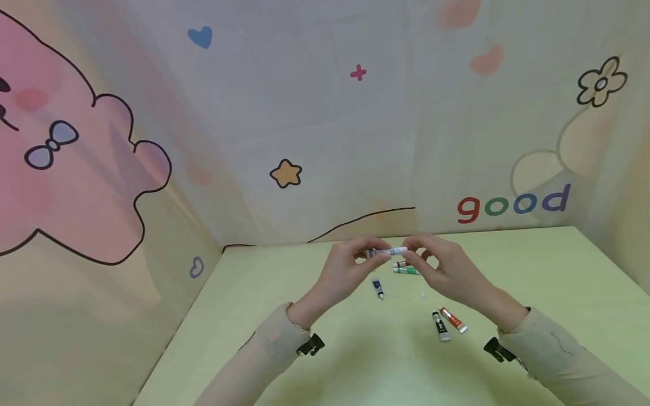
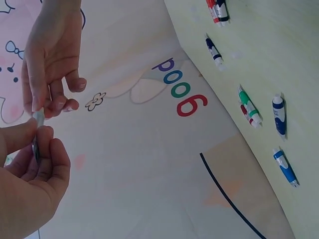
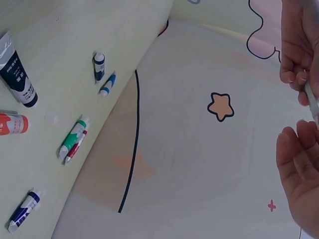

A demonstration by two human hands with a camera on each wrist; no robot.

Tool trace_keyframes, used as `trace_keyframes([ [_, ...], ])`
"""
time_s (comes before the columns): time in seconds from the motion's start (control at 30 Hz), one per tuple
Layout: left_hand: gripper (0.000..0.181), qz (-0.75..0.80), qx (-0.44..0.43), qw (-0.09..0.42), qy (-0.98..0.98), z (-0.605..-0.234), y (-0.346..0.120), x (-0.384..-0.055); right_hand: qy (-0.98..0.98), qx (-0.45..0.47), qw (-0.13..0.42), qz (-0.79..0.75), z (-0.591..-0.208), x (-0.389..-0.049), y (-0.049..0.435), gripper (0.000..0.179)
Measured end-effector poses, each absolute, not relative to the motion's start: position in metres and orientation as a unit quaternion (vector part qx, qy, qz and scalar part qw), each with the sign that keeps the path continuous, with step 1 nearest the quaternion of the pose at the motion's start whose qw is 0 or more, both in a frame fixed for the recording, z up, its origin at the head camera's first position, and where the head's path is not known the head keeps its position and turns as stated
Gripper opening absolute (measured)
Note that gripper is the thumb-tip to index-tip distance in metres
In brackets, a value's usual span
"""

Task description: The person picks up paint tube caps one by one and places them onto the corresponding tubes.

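Both hands meet in the air above the table around one small paint tube (image 1: 387,252) with a white cap (image 1: 402,250). My left hand (image 1: 345,269) grips the tube's body between thumb and fingers. From the other side my right hand (image 1: 449,272) pinches the white cap end with thumb and forefinger. The left wrist view has the tube mostly hidden by the left fingers (image 2: 50,154), its pale tip meeting the right hand (image 2: 55,69). At the right edge of the right wrist view, the pale tube (image 3: 310,97) spans the two hands.
On the pale green table (image 1: 244,316) lie several more paint tubes: a dark blue one (image 1: 378,288), a green one (image 1: 405,270) beside a red one, and a black one (image 1: 440,326) beside an orange one (image 1: 453,319). A brighter blue tube (image 2: 285,167) lies nearby. A printed curtain (image 1: 325,113) hangs behind.
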State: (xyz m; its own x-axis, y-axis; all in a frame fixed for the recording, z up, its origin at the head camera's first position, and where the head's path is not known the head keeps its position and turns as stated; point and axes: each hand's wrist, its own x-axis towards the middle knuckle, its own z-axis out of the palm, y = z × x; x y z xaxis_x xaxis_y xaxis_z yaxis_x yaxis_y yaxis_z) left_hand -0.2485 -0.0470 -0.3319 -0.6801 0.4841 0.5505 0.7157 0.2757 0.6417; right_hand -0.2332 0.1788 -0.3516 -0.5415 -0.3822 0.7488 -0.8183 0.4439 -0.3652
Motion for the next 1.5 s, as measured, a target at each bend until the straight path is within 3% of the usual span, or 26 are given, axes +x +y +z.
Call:
trace_keyframes([
  [0.57, 0.023, -0.437, -0.373, 0.083, -0.814, -0.341, -0.040, -0.270, -0.855, 0.290, 0.231, 0.362, -0.358, -0.240, 0.186, 0.009],
  [0.97, 0.024, -0.564, -0.241, -0.030, -0.790, -0.362, -0.031, -0.301, -0.874, 0.237, 0.217, 0.364, -0.374, -0.263, 0.193, 0.013],
  [1.27, 0.026, -0.659, -0.133, -0.060, -0.738, -0.400, -0.009, -0.326, -0.899, 0.178, 0.145, 0.373, -0.398, -0.286, 0.204, 0.012],
  [1.5, 0.022, -0.646, -0.088, -0.092, -0.752, -0.425, -0.003, -0.336, -0.913, 0.162, 0.091, 0.363, -0.417, -0.295, 0.209, 0.012],
])
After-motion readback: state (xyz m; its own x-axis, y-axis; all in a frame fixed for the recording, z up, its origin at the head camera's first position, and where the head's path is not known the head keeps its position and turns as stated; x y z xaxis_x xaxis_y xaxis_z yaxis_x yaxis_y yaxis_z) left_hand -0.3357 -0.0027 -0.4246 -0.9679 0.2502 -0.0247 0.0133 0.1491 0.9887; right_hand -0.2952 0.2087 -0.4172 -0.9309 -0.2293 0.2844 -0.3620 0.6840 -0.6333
